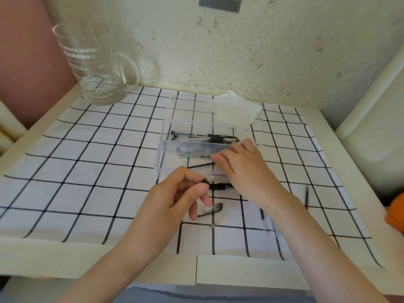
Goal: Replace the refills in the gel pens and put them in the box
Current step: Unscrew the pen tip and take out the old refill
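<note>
A clear plastic box (pixel 162 149) stands in the middle of the checked cloth with two black gel pens (pixel 209 137) lying in its far part. My left hand (pixel 175 197) pinches the clear barrel of an opened gel pen (pixel 207 179), whose black grip section (pixel 218 186) points right. My right hand (pixel 244 169) holds a thin black refill (pixel 200 165) by one end, just in front of the box. A pen cap (pixel 213 208) and a small tip piece (pixel 211 225) lie on the cloth below my hands.
A glass jug (pixel 91 66) with a little water stands at the back left. A crumpled tissue (pixel 234 108) lies behind the box. A loose refill (pixel 306 196) and a clear refill (pixel 265 219) lie right of my right forearm. Something orange (pixel 395 213) sits at the right edge.
</note>
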A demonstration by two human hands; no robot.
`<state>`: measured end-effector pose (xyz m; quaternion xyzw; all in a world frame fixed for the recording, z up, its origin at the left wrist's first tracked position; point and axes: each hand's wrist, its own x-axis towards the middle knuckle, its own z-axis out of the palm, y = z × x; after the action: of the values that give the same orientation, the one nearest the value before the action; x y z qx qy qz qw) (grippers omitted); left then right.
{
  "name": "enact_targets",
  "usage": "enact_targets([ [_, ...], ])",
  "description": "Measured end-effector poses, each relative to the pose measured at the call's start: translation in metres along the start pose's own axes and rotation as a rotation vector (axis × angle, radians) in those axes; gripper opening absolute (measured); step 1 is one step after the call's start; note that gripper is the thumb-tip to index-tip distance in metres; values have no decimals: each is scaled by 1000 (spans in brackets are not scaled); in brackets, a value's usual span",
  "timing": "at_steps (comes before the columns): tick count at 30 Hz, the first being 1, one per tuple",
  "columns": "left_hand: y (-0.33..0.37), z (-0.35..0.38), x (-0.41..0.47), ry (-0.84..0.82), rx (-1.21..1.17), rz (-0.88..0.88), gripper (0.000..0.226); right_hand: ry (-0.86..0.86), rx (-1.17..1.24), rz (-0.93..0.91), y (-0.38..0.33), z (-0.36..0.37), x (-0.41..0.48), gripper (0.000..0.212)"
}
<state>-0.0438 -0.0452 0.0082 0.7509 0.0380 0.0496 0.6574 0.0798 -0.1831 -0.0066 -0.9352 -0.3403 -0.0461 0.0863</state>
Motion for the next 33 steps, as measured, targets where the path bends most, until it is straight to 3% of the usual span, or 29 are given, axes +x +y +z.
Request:
enact_targets([
  [6,0,-1,0,2,6,-1,21,-27,27,-17,-2,-1,2,59],
  [11,0,-1,0,-1,13,1,20,-125,144,-14,-1,-3,5,34],
  [17,-2,-2,1,0,7,-4,19,-241,307,10,-1,-10,4,41],
  [30,-4,-4,2,0,23,1,16,-350,320,55,-7,-17,3,46],
  [33,-4,-4,2,1,27,3,15,-326,427,67,-7,-19,2,36],
])
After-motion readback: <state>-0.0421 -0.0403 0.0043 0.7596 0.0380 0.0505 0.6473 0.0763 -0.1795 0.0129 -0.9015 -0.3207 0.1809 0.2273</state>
